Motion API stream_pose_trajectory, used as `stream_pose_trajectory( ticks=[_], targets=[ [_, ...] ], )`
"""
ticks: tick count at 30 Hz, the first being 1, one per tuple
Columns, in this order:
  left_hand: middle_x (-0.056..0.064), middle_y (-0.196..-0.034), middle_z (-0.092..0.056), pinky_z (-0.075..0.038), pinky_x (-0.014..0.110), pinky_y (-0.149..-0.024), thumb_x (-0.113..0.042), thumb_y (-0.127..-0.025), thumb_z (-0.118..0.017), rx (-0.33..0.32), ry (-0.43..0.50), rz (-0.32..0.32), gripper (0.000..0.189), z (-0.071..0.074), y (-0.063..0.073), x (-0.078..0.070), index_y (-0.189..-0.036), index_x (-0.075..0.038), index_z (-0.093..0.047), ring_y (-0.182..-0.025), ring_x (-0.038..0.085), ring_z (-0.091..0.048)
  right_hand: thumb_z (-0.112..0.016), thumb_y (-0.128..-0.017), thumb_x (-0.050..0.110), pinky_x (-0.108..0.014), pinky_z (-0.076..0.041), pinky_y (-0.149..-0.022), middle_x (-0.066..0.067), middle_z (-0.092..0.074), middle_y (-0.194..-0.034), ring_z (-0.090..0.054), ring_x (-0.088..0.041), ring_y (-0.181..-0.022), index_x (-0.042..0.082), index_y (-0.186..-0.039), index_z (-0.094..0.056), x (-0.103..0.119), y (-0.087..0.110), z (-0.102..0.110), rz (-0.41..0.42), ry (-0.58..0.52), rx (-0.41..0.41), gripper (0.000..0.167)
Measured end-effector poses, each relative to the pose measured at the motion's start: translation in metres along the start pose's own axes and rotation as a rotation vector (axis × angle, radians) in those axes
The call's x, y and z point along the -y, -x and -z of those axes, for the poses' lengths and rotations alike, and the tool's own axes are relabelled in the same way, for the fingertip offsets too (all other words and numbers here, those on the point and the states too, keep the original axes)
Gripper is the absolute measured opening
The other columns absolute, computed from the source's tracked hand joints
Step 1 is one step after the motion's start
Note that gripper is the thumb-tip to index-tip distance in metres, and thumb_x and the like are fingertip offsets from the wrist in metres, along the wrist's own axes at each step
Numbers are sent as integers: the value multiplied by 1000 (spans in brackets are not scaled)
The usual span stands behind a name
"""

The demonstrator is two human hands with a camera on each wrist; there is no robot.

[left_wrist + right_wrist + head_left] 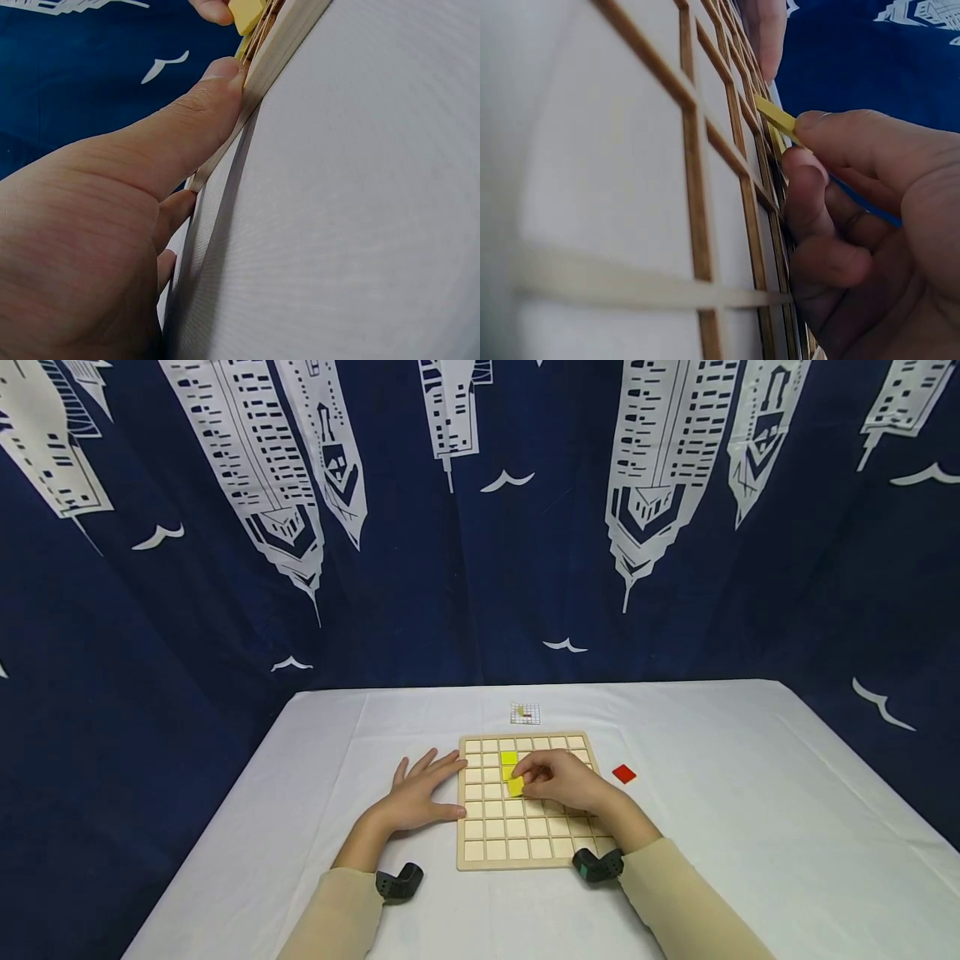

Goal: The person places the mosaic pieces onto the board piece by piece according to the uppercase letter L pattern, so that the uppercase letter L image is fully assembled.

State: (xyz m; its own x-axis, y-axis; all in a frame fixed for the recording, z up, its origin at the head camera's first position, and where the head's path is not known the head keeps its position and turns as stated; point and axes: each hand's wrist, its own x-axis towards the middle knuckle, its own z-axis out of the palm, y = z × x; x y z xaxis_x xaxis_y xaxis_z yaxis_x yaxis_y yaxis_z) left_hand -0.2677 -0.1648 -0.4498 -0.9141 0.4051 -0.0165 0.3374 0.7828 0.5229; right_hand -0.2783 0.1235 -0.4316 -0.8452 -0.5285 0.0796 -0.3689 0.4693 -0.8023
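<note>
Curtained-off work spot, kind of room hidden: navy cloth backdrop [465, 593], printed with inverted pale skyscrapers [667, 435], enclosing white-covered tabletop [757, 827] at back and sides.

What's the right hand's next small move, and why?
Probably lower the pinched yellow tile into the grid board, just below the two seated yellow tiles in the head view: the right hand holds it there, not yet flat, and the left hand touches the board's left edge.

In my head view I see a white-covered table [780, 843]. Directly on it lie a wooden grid board [510, 865], a red tile [624, 773] near the board's right side, and, just beyond the board, a small card [525, 714] printed with a grid.
</note>
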Motion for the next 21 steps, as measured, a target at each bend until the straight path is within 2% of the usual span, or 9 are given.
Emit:
stream_pose_trajectory(
  ticks=[4, 16, 21],
  targets=[
    [-4, -166, -28, 10, 64, -122, -51, -81, -77, 1, -6, 4, 81, 0, 0, 0, -152, -29, -43, -158, 31, -9, -72, -88, 4, -18, -49, -70, -3, -66, -90, -56, -9, -76, 4, -106, -70, 2, -1, -2, 33, 29, 12, 19],
    [-3, -166, -29, 10, 65, -122, -50, -81, -78, 2, -11, 4, 81, 1, 0, -1, -151, -28, -44, -158, 31, -9, -72, -88, 1, -18, -46, -69, -3, -64, -91, -52, -8, -75, 7, -101, -71, 7, 0, -5, 62, 119, 19, 15],
    [-2, -166, -28, 10, 66, -122, -51, -77, -81, 12, -13, -6, 85, 2, 1, -2, -151, -30, -45, -158, 33, -8, -71, -89, 3, -18, -46, -69, -3, -64, -91, -52, -9, -77, 7, -101, -71, 9, 1, -6, 59, 128, 11, 13]
  ],
)
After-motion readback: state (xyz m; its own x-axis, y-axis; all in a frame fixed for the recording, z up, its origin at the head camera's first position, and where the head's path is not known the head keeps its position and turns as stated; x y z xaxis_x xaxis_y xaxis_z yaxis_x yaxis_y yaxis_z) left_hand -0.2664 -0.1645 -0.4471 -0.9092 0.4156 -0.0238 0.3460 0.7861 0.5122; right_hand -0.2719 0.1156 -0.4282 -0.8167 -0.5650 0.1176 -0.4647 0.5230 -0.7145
